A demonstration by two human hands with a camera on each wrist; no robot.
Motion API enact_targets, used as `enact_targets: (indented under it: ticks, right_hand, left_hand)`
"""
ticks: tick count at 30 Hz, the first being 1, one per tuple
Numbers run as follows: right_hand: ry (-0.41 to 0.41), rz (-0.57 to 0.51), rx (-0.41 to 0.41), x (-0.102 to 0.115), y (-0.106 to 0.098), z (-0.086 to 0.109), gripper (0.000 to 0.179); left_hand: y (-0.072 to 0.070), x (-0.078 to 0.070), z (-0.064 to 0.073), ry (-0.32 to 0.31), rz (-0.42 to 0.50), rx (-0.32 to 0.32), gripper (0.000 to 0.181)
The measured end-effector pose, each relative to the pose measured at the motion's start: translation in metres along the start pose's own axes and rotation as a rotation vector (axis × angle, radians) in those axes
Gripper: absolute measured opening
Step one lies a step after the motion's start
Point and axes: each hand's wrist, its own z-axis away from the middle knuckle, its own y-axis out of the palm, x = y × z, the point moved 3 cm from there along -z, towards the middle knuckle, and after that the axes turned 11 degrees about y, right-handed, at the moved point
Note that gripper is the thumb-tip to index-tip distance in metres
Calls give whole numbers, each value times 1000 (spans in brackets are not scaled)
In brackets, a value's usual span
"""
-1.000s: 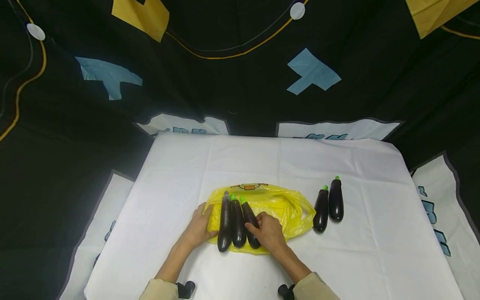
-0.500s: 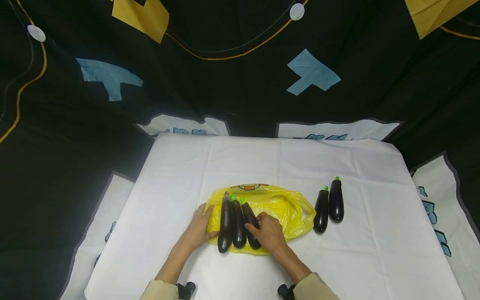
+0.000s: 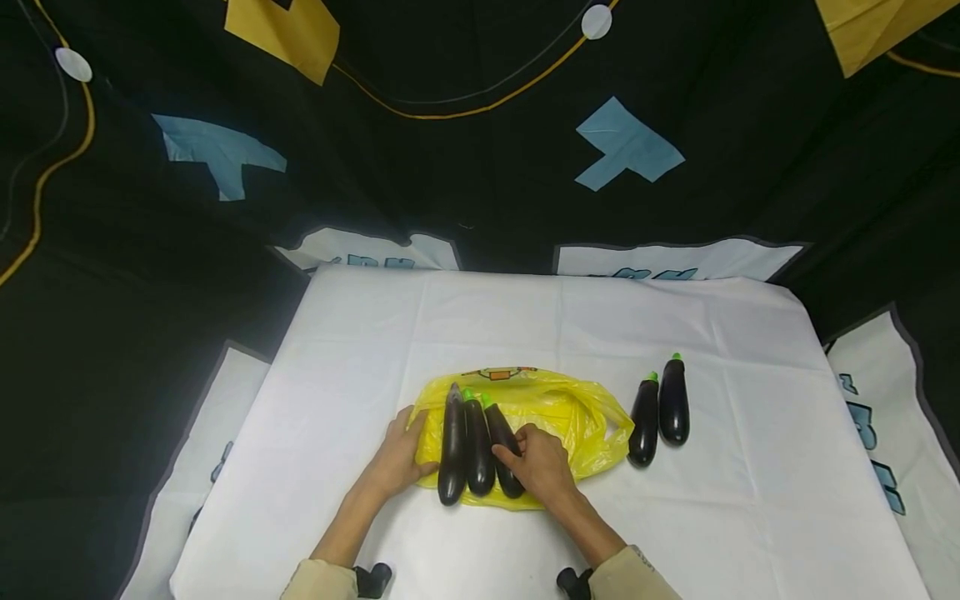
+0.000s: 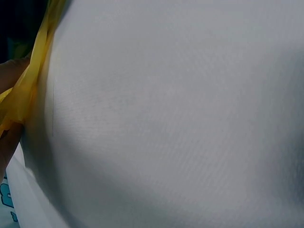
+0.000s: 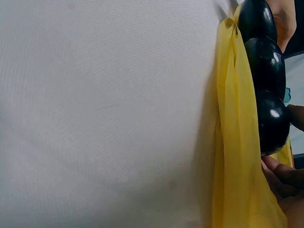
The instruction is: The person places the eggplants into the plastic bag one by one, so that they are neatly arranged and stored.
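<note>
Three dark eggplants lie side by side on a yellow plastic bag [image 3: 555, 408] in the head view: a left eggplant [image 3: 452, 446], a middle eggplant [image 3: 478, 450] and a right eggplant [image 3: 501, 433]. My left hand [image 3: 396, 457] rests at the bag's left edge with thumb and fingers spread; its thumb points toward the left eggplant. In the left wrist view its fingers [image 4: 12, 73] touch the yellow plastic. My right hand [image 3: 542, 465] holds the right eggplant, thumb on top and fingers at its side. The right wrist view shows the eggplants' rounded ends [image 5: 273, 121].
Two more eggplants, a nearer eggplant [image 3: 642, 425] and a farther eggplant [image 3: 673, 404], lie right of the bag on the white-covered table [image 3: 750, 500]. A dark curtain [image 3: 465, 192] with coloured shapes hangs behind the table.
</note>
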Motion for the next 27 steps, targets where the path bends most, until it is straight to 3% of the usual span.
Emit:
enact_targets:
  ticks: [27]
  right_hand:
    - [43,-18,-27,6,-21,3,44]
  left_hand:
    - [-1,0,0,6,-31,15,91]
